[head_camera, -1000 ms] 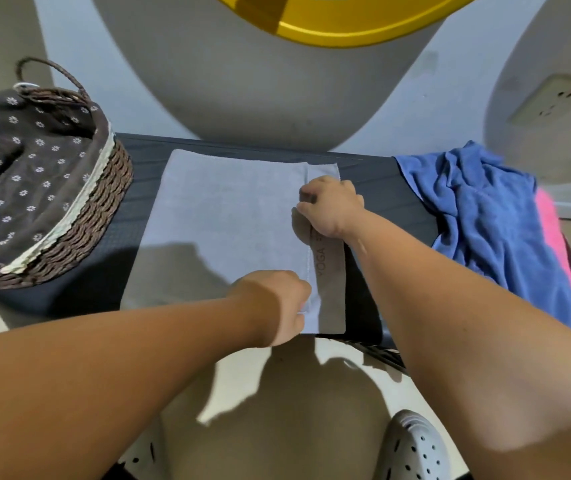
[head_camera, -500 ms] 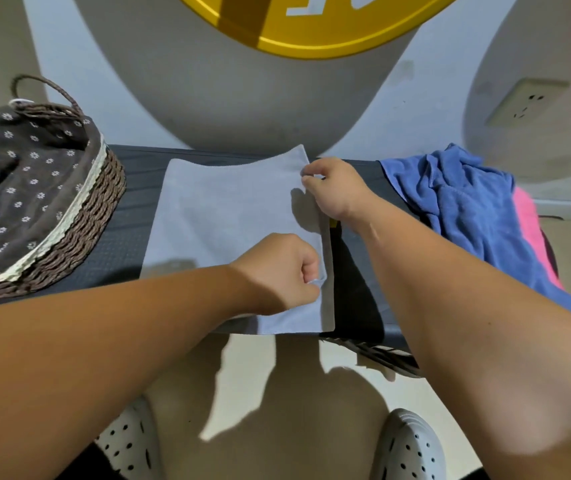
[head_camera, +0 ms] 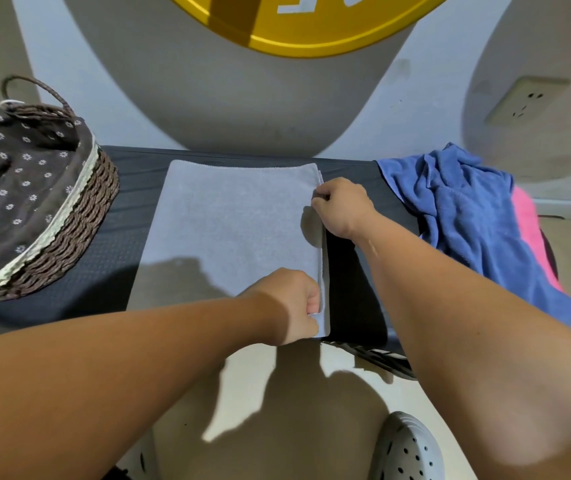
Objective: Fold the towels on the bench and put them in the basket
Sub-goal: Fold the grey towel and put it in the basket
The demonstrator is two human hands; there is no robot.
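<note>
Top layer of the grey towel (head_camera: 228, 230) now reaches its right edge.
It lies mid-bench (head_camera: 350, 271), fold nearly squared; left hand (head_camera: 287, 303) and right hand (head_camera: 343, 206) pinch that edge. Basket (head_camera: 79, 223) waits left, blue towel (head_camera: 467, 216) right.

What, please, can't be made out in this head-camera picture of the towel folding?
Head view: inside of the basket, covered by its flowered cloth and cut by the left edge.
Head view: pink towel, mostly buried under the blue towel.
Head view: fingertips of the left hand, curled behind its knuckles at the grey towel edge.
Head view: yellow sign lettering, cut by the top edge.
</note>
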